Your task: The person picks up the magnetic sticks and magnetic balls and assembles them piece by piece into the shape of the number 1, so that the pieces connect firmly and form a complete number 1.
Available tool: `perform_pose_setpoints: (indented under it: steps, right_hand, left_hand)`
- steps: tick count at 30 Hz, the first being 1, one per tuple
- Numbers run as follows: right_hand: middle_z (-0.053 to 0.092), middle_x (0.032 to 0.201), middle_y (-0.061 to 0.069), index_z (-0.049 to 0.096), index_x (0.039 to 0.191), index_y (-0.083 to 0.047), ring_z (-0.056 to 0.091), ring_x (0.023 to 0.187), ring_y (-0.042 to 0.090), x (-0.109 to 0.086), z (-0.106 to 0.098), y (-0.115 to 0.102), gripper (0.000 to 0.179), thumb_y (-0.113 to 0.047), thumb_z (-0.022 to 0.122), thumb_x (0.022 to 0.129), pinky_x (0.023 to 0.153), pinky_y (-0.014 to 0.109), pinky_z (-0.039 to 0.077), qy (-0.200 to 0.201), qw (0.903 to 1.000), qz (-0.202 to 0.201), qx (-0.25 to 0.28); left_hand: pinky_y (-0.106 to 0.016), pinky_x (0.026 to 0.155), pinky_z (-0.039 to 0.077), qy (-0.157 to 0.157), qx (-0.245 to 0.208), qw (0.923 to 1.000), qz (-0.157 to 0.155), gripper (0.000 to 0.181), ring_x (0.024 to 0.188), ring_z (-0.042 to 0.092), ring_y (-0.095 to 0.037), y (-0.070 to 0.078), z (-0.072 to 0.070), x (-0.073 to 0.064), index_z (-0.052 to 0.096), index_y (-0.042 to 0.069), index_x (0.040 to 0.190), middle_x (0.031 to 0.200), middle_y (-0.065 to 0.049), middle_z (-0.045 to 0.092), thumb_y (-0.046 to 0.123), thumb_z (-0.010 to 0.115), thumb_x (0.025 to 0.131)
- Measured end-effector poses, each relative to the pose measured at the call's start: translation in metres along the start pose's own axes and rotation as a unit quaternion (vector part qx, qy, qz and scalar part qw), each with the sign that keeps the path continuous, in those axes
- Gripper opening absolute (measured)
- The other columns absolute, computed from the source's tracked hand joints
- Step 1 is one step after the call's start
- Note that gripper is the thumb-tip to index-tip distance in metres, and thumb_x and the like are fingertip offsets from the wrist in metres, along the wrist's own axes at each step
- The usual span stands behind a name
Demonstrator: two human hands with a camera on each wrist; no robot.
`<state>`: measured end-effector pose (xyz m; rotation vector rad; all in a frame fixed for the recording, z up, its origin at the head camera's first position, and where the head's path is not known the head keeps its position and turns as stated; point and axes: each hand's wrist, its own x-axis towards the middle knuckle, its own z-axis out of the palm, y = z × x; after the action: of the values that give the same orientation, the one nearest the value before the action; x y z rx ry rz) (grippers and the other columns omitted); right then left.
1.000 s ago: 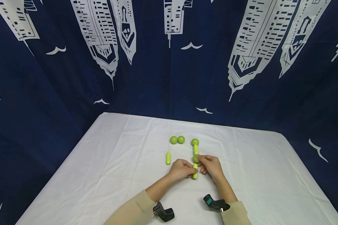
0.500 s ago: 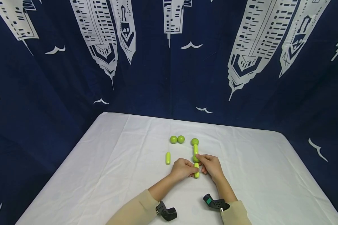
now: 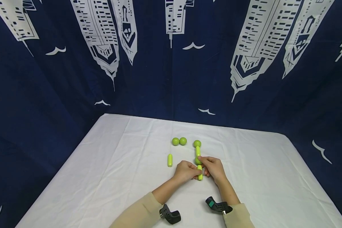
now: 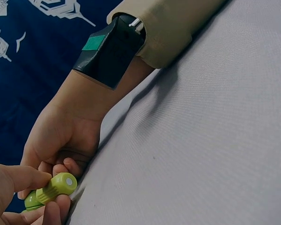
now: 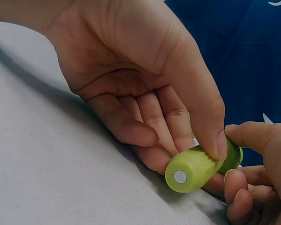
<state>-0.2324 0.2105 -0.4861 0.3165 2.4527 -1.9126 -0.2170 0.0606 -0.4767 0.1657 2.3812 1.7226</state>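
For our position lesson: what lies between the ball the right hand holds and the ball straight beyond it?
A yellow-green rod lies between the held ball and the far ball, in the head view.

Your right hand [image 3: 214, 168] can pass toward three o'clock over the tablecloth [image 3: 262, 177]; your left hand [image 3: 185, 171] faces a loose stick [image 3: 169, 160] at ten, two balls [image 3: 175, 141] at twelve, the right hand at three.
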Motion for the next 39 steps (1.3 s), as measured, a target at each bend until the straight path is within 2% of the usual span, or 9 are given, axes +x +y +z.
perform_pose_setpoints:
  steps: [15,34,39]
  right_hand:
    - [0.06,0.067,0.003,0.069,0.105,0.008,0.043,0.042,0.007,0.0001,-0.0001,-0.0003,0.039,-0.029,0.07,0.09,0.04,0.02,0.037,-0.002,1.0,0.004,0.001]
    - [0.061,0.067,0.003,0.069,0.106,0.008,0.043,0.041,0.007,-0.001,0.0,-0.0014,0.041,-0.029,0.07,0.09,0.04,0.02,0.037,-0.001,1.0,0.001,0.004]
    - [0.061,0.067,0.003,0.069,0.105,0.008,0.042,0.041,0.007,-0.001,0.0006,-0.0015,0.039,-0.028,0.07,0.09,0.04,0.02,0.036,-0.003,1.0,0.002,0.004]
  left_hand:
    - [-0.016,0.046,0.039,0.001,-0.002,1.0,0.004,0.014,0.047,0.055,-0.004,-0.0002,0.0026,0.002,0.069,0.006,0.067,0.05,0.004,0.061,0.011,0.078,0.077]
    - [-0.016,0.045,0.039,0.011,-0.002,0.9999,-0.005,0.016,0.046,0.055,-0.004,0.0007,0.0037,0.004,0.067,0.007,0.064,0.049,0.005,0.06,0.011,0.078,0.076]
    - [-0.016,0.044,0.036,0.014,0.011,0.9998,0.002,0.019,0.045,0.053,-0.004,-0.0002,0.0027,0.0059,0.067,0.008,0.062,0.048,0.004,0.058,0.013,0.078,0.076]
